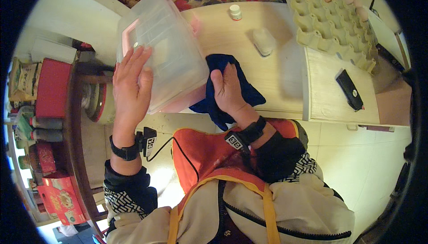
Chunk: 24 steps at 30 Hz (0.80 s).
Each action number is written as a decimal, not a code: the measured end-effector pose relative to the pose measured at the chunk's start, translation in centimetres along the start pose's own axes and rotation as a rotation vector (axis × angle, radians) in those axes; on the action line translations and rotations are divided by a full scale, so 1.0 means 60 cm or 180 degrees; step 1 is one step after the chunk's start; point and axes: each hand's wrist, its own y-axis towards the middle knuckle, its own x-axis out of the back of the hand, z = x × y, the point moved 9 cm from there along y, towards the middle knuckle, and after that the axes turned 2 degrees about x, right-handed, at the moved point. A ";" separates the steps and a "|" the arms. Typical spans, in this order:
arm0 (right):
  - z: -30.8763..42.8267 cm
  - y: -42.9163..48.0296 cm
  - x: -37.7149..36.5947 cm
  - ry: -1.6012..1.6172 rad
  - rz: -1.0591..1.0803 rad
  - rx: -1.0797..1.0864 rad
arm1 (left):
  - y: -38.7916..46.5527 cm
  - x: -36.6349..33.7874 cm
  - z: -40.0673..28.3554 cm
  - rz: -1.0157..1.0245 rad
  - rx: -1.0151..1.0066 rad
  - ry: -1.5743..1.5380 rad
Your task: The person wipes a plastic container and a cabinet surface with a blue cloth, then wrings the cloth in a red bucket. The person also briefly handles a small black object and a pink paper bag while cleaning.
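Note:
A translucent plastic storage box [177,66] with a lid and a pink handle stands tilted across the left part of the light wooden tabletop [220,36]. My left hand [132,80] lies flat at the lid's near left side, fingers extended beside the handle. A dark blue cloth [247,86] is bunched at the box's right side and hangs over the table's front edge. My right hand [229,90] rests on this cloth with the thumb raised apart from the fingers; part of the cloth is hidden beneath it.
A small white bottle [235,12] and a small clear container [263,42] stand on the table. At the right are a cardboard egg tray [329,26] with several eggs and a black pouch [349,90]. A shelf rack with a red box [55,88] stands at the left.

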 end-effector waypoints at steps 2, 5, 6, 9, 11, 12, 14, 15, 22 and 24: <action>-0.046 0.001 -0.002 0.0075 0.0526 -0.0878 | 0.003 -0.001 0.000 0.0029 -0.0007 -0.0020; -0.014 0.046 0.022 0.1056 0.0374 -0.0796 | 0.009 -0.001 -0.007 0.0003 -0.0058 -0.0092; 0.003 0.071 0.025 0.1208 0.0340 -0.0682 | 0.010 -0.001 -0.007 0.0017 -0.0037 -0.0132; 0.078 0.165 0.025 0.1612 0.0332 0.0314 | 0.009 0.001 -0.007 0.0010 -0.0023 -0.0147; 0.113 0.225 -0.028 0.1985 0.0621 0.0465 | 0.007 0.002 -0.005 0.0009 -0.0022 -0.0098; 0.138 0.233 -0.051 0.1293 0.0764 0.0900 | 0.006 0.000 -0.004 0.0032 -0.0019 -0.0086; 0.174 0.232 -0.072 0.0254 0.0819 0.1815 | 0.006 0.000 -0.002 0.0018 -0.0028 0.0005; 0.174 0.228 -0.072 0.0416 0.0844 0.1791 | 0.006 0.000 -0.001 0.0009 -0.0033 0.0045; 0.204 0.099 0.022 0.0554 0.1078 0.1557 | 0.005 0.009 0.002 -0.0128 0.0128 0.0017; 0.204 0.092 0.026 0.0489 0.1235 0.1363 | 0.003 0.010 0.000 -0.0127 0.0135 0.0079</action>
